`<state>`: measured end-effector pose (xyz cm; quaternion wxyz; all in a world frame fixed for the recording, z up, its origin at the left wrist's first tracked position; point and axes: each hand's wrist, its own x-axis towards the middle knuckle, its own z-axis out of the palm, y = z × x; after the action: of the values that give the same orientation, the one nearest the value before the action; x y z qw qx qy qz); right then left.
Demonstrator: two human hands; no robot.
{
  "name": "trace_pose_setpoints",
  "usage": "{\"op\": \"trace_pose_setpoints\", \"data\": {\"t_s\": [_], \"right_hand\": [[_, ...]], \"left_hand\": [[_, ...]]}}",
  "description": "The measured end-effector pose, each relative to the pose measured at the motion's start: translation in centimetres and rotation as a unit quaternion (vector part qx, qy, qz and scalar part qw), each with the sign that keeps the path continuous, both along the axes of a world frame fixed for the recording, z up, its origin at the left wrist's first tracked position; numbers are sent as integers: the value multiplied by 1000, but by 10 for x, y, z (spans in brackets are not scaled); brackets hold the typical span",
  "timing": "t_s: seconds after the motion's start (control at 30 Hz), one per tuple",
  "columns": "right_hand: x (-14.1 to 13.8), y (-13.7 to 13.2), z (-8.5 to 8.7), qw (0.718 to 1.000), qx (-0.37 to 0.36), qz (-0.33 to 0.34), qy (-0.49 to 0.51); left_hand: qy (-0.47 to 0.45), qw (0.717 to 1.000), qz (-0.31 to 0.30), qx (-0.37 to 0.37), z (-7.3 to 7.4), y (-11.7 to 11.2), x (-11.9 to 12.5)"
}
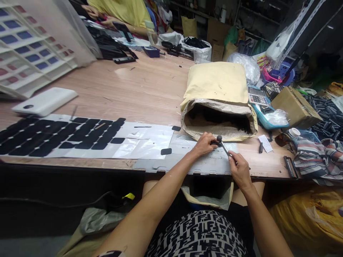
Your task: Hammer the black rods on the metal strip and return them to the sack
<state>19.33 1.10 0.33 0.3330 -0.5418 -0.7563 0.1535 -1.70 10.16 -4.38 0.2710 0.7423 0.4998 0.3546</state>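
Note:
My left hand [204, 143] rests closed on a grey metal plate [184, 160] at the table's near edge, fingers pinched on a small black piece under the tool's head. My right hand [239, 167] grips the thin metal handle of a small hammer-like tool [223, 145], whose dark round head sits just by my left fingertips. Directly behind both hands lies an open paper sack [217, 103] on its side, dark parts showing in its mouth.
Rows of flat black pads [59, 135] lie on clear plastic sheets at the left. A white box [44, 101], a compartment tray rack [29, 50], a calculator [256, 95], a cardboard box [294, 107] and another person's arms at the far end surround the wooden table [128, 89].

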Motion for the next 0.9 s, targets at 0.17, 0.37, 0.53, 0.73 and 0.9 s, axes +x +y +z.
{"op": "trace_pose_setpoints", "data": {"t_s": [0.17, 0.37, 0.53, 0.73, 0.9], "right_hand": [[18, 41, 3, 987, 59, -99, -114], [27, 69, -17, 950, 95, -154, -254], [22, 66, -27, 933, 125, -162, -297], [21, 64, -27, 929, 110, -170, -309], [19, 64, -27, 927, 104, -172, -316]], "left_hand": [[6, 1000, -1, -6, -1, 1, 0], [20, 1000, -10, -6, -2, 1, -1], [38, 999, -18, -24, 3, 2, -2], [34, 989, -128, -67, 18, -22, -15], [59, 973, -216, -63, 19, -94, -18]]}}
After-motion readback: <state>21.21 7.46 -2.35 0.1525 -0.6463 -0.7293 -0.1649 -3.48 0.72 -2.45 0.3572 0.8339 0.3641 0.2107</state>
